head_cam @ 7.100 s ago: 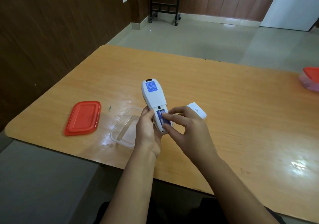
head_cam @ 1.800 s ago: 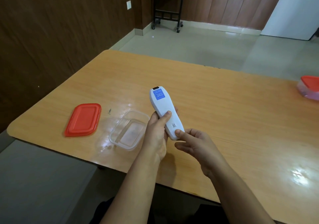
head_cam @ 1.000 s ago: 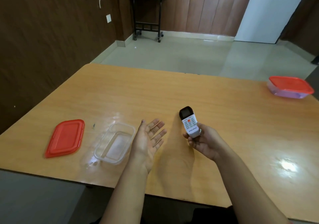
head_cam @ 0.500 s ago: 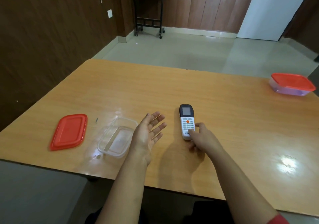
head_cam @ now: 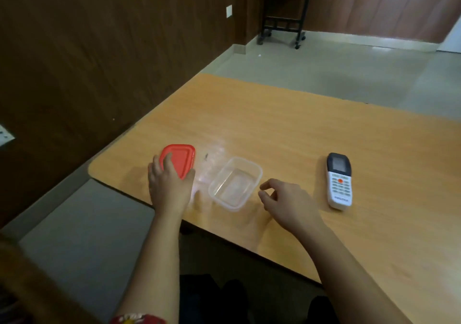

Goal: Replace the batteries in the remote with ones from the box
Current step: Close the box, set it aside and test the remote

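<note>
L hand (head_cam: 169, 186) is on the red lid (head_cam: 182, 159) by the table's (head_cam: 274, 119) near-left corner. Fingers lie over the lid's top and left edge, thumb against its right edge, gripping the near end. The lid lies flat on the table.

The clear box (head_cam: 252, 171) sits open just right of the lid, close to the near edge, w/ nothing visible inside.

R hand (head_cam: 287, 199) is just right of the box, not touching it, above the table. Its fingers are loosely curled and hold nothing.

The remote (head_cam: 339, 181) lies btn-side up farther right, apart from the R hand, screen end toward the far edge. Neither hand touches it.
</note>
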Available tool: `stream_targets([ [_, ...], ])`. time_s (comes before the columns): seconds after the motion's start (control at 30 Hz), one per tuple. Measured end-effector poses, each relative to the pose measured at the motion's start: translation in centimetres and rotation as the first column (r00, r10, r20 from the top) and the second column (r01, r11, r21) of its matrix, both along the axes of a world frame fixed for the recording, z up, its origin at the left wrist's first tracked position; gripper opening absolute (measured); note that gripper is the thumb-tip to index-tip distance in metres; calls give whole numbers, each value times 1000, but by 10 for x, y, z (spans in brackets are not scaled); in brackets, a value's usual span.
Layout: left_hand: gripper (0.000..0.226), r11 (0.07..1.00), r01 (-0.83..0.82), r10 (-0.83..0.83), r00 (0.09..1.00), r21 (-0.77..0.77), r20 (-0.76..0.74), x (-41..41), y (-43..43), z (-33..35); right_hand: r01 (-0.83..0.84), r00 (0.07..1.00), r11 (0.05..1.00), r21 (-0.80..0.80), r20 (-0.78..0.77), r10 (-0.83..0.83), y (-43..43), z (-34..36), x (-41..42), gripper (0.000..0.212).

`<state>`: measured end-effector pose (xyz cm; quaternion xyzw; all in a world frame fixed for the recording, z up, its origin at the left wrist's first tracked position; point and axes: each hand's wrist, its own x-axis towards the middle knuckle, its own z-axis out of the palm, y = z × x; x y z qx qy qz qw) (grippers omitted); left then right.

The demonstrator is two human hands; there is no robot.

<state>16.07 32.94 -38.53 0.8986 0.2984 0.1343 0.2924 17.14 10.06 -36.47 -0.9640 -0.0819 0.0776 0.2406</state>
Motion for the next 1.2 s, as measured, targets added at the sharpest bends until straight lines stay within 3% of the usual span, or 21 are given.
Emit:
stream_targets([
  [0.17, 88, 997, 37, -22, 972, 62, -235, -1, 18, -17, -9, 1000, 1000, 12, 12, 9, 6, -2, -1, 31],
  [0.37, 58, 991, -46, 51, 998, 127, -39, -2, 1, -11, 5, 1000, 1000, -18, -8, -5, -4, -1, -1, 30],
  [0.43, 50, 996, -83, 81, 995, 27, 49, -3, -2, -1, 21, 1000, 1000, -16, -4, -21, -8, 0, 0, 29],
  [0.53, 24, 944, -82, 191, 927, -320, 323, -8, -3, 15, 61, 998, 998, 18, 23, -62, -13, 1, 3, 29],
  [0.6, 23, 917, -26, 206, 885, -398, 417, -12, -4, 24, 77, 997, 996, 41, 26, -78, -15, 4, 5, 29],
  [0.67, 22, 830, 37, 250, 868, -557, 430, -15, -7, 31, 91, 995, 993, 71, 19, -93, -14, 4, 6, 28],
  [0.73, 17, 638, 97, 317, 871, -764, 376, -18, -15, 39, 110, 993, 987, 119, 21, -113, -13, 4, 7, 28],
  [0.8, 8, 495, 147, 292, 900, -857, 323, -22, -25, 44, 126, 990, 972, 199, 32, -135, -8, 5, 7, 30],
  [0.87, 21, 438, 186, 195, 935, -880, 295, -25, -37, 44, 173, 984, 891, 420, -40, -172, -2, 11, 6, 34],
  [0.9, 27, 432, 201, 130, 951, -879, 282, -27, -43, 45, 227, 974, 793, 565, -139, -180, 1, 14, 6, 34],
  [0.97, 31, 481, 218, -19, 971, -849, 238, -29, -54, 47, 343, 936, 572, 745, -325, -138, 6, 20, 6, 32],
  [1.0, 31, 537, 234, -93, 971, -810, 219, -30, -57, 46, 368, 927, 513, 776, -351, -134, 6, 21, 6, 29],
  [1.07, 31, 723, 259, -173, 965, -640, 195, -30, -59, 43, 403, 915, 453, 795, -358, -186, 2, 20, 9, 30],
  [1.13, 39, 921, 182, -150, 982, -344, 119, -28, -52, 36, 457, 889, 392, 799, -389, -243, -5, 19, 13, 33],
  [1.2, 45, 986, 130, -135, 990, -102, -50, -25, -40, 26, 490, 869, 362, 793, -411, -277, -13, 17, 17, 33],
])
